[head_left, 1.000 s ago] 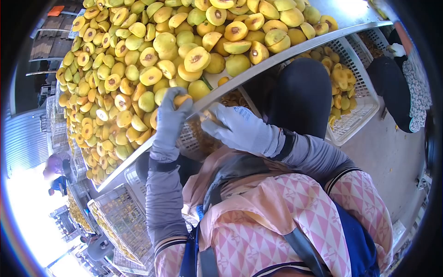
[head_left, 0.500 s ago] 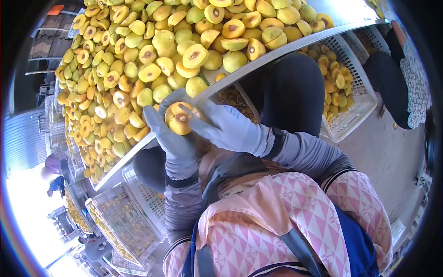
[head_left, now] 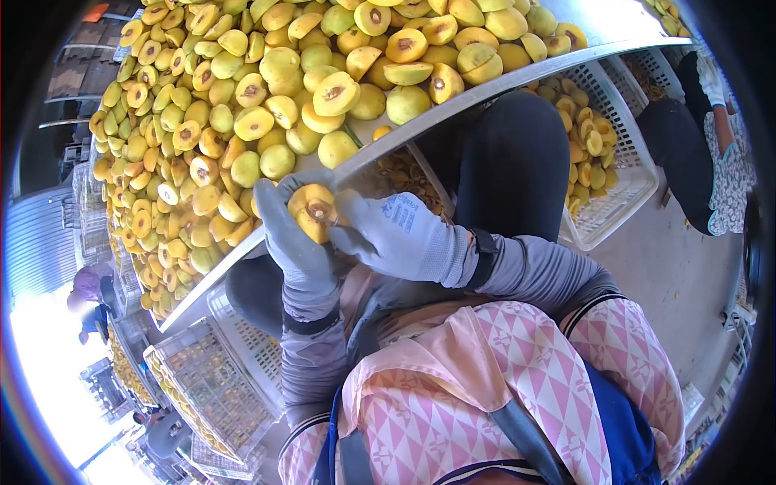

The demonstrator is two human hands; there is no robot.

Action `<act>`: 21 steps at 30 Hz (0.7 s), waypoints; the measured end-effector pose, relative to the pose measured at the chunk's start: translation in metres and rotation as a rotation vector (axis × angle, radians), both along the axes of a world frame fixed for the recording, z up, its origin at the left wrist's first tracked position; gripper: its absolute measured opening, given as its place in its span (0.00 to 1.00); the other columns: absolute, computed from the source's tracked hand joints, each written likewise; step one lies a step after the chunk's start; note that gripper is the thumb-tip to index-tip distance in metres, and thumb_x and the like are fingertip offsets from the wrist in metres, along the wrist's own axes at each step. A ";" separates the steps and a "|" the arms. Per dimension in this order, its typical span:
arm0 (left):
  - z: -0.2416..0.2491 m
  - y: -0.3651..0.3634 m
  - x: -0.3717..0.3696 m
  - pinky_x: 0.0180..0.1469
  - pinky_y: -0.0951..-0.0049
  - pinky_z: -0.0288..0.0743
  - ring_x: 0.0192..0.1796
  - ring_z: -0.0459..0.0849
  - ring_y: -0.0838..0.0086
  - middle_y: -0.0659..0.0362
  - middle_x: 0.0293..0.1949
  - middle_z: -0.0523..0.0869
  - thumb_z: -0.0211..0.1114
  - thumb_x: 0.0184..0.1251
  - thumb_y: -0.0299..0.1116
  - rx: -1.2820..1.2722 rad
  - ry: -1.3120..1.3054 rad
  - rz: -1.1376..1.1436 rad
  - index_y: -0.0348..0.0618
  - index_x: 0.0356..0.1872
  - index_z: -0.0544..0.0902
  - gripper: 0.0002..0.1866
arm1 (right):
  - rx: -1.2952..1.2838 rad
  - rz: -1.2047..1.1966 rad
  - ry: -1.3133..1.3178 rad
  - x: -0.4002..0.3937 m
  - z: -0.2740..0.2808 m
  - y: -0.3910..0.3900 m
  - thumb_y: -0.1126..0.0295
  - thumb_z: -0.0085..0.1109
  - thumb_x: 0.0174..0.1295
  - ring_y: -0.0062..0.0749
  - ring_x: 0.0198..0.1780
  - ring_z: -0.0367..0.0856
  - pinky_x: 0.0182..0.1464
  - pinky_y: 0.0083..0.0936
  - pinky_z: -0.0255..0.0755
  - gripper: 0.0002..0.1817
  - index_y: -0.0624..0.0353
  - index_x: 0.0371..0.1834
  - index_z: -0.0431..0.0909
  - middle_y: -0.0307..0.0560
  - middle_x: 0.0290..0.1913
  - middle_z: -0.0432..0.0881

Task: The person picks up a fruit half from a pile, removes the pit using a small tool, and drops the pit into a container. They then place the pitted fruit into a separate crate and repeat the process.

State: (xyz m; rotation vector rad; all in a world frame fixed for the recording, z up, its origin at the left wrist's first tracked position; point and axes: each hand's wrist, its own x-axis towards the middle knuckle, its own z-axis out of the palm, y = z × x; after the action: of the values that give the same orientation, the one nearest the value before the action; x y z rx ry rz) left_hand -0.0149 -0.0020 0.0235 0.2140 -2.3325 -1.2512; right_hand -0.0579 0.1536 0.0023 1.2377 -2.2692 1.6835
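Observation:
My left hand (head_left: pixel 301 263), in a grey glove, is closed around a halved yellow peach (head_left: pixel 309 207), its cut face and brown centre turned up. Against the right side of this half are the curled fingers of my gloved right hand (head_left: pixel 408 238). Something small and thin seems to reach from those fingers to the peach's centre, but I cannot make out what it is. Just beyond both hands lies a large heap of halved yellow peaches (head_left: pixel 279 69) on a table with a metal rim (head_left: pixel 517 79).
White plastic crates stand around my legs: one with peach halves (head_left: pixel 638 182) on the right, another crate (head_left: pixel 222 388) on the left. Pieces lie below the table edge (head_left: pixel 400 174). A co-worker's leg (head_left: pixel 677 149) is at the right; other people (head_left: pixel 90 299) are far left.
My right hand has rolled and its fingers have curled in lower at the peach's right side. My left hand still holds the peach half, slightly turned. At the right, a co-worker's gloved hand has appeared.

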 end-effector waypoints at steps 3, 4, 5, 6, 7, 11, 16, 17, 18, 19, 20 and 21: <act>0.001 -0.010 0.003 0.46 0.71 0.79 0.42 0.84 0.70 0.49 0.46 0.85 0.59 0.77 0.40 0.000 -0.063 -0.097 0.27 0.66 0.64 0.29 | 0.007 -0.025 0.093 0.001 0.000 0.003 0.67 0.68 0.63 0.50 0.24 0.82 0.26 0.40 0.73 0.16 0.61 0.48 0.74 0.53 0.26 0.81; 0.004 -0.011 0.003 0.46 0.71 0.79 0.41 0.84 0.70 0.49 0.45 0.85 0.60 0.77 0.41 0.027 -0.087 -0.141 0.27 0.66 0.64 0.30 | 0.004 -0.035 0.130 0.002 0.000 0.005 0.67 0.68 0.62 0.49 0.24 0.82 0.26 0.40 0.73 0.17 0.61 0.49 0.74 0.53 0.25 0.80; 0.004 -0.016 0.003 0.46 0.71 0.79 0.41 0.84 0.69 0.49 0.45 0.85 0.60 0.77 0.41 -0.029 -0.108 -0.180 0.27 0.66 0.64 0.30 | 0.032 0.001 0.109 0.001 -0.002 0.005 0.66 0.68 0.62 0.50 0.24 0.82 0.25 0.39 0.73 0.18 0.62 0.50 0.74 0.52 0.25 0.80; 0.003 -0.022 0.002 0.46 0.70 0.79 0.41 0.84 0.69 0.49 0.45 0.85 0.61 0.77 0.42 -0.085 -0.128 -0.220 0.27 0.67 0.64 0.30 | 0.059 0.036 0.090 0.001 -0.007 0.005 0.66 0.69 0.61 0.50 0.24 0.81 0.25 0.39 0.73 0.19 0.62 0.50 0.74 0.52 0.24 0.80; 0.003 -0.026 0.001 0.46 0.70 0.80 0.41 0.84 0.69 0.49 0.44 0.85 0.61 0.77 0.42 -0.141 -0.147 -0.261 0.27 0.67 0.64 0.31 | 0.085 0.072 0.071 0.001 -0.010 0.005 0.66 0.69 0.61 0.50 0.23 0.81 0.25 0.38 0.73 0.19 0.63 0.51 0.75 0.51 0.23 0.79; 0.006 -0.026 -0.004 0.46 0.69 0.80 0.41 0.85 0.69 0.50 0.46 0.86 0.52 0.80 0.53 0.229 -0.318 -0.202 0.29 0.64 0.70 0.31 | 0.009 0.053 -0.067 0.004 -0.014 0.002 0.64 0.65 0.64 0.52 0.25 0.81 0.27 0.41 0.73 0.17 0.62 0.49 0.74 0.53 0.24 0.79; 0.031 0.033 -0.016 0.45 0.72 0.80 0.40 0.85 0.70 0.51 0.46 0.87 0.42 0.82 0.58 0.692 -0.069 0.027 0.32 0.55 0.79 0.34 | -0.043 0.033 -0.217 0.002 -0.008 0.000 0.68 0.66 0.65 0.54 0.25 0.81 0.27 0.42 0.72 0.13 0.63 0.45 0.74 0.56 0.23 0.78; 0.027 0.033 -0.013 0.45 0.73 0.80 0.40 0.85 0.71 0.51 0.45 0.87 0.41 0.82 0.59 0.657 -0.060 0.073 0.32 0.53 0.81 0.34 | -0.042 0.051 -0.211 0.002 -0.007 -0.001 0.68 0.66 0.65 0.54 0.25 0.82 0.26 0.42 0.72 0.13 0.63 0.45 0.74 0.56 0.23 0.78; 0.011 0.018 -0.006 0.45 0.74 0.79 0.40 0.85 0.71 0.52 0.44 0.88 0.42 0.82 0.58 0.662 -0.117 0.080 0.32 0.51 0.82 0.34 | -0.039 0.071 -0.206 0.002 -0.007 -0.001 0.68 0.66 0.65 0.54 0.26 0.82 0.26 0.42 0.72 0.14 0.64 0.45 0.74 0.56 0.24 0.78; 0.007 0.012 -0.003 0.44 0.75 0.79 0.40 0.85 0.71 0.53 0.42 0.88 0.43 0.82 0.58 0.666 -0.174 0.086 0.32 0.50 0.82 0.34 | -0.036 0.092 -0.201 0.002 -0.007 -0.002 0.68 0.66 0.65 0.54 0.26 0.82 0.26 0.42 0.72 0.14 0.64 0.46 0.74 0.56 0.24 0.79; 0.006 0.013 -0.002 0.40 0.77 0.78 0.38 0.84 0.74 0.55 0.39 0.89 0.46 0.82 0.58 0.646 -0.188 0.095 0.33 0.46 0.84 0.33 | -0.020 0.094 -0.159 0.003 -0.008 -0.001 0.68 0.66 0.65 0.54 0.26 0.82 0.26 0.42 0.72 0.14 0.64 0.46 0.75 0.56 0.24 0.79; 0.006 0.011 0.000 0.38 0.78 0.77 0.36 0.84 0.76 0.55 0.39 0.89 0.47 0.81 0.57 0.572 -0.195 0.091 0.33 0.45 0.84 0.32 | -0.005 0.095 -0.117 0.003 -0.010 0.001 0.67 0.66 0.65 0.54 0.26 0.82 0.26 0.43 0.73 0.15 0.64 0.47 0.75 0.56 0.24 0.80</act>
State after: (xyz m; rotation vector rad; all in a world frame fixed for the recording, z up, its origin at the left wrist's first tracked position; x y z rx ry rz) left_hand -0.0153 0.0087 0.0296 0.6468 -2.0263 -1.8946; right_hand -0.0548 0.1548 -0.0077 1.2980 -2.3033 1.8392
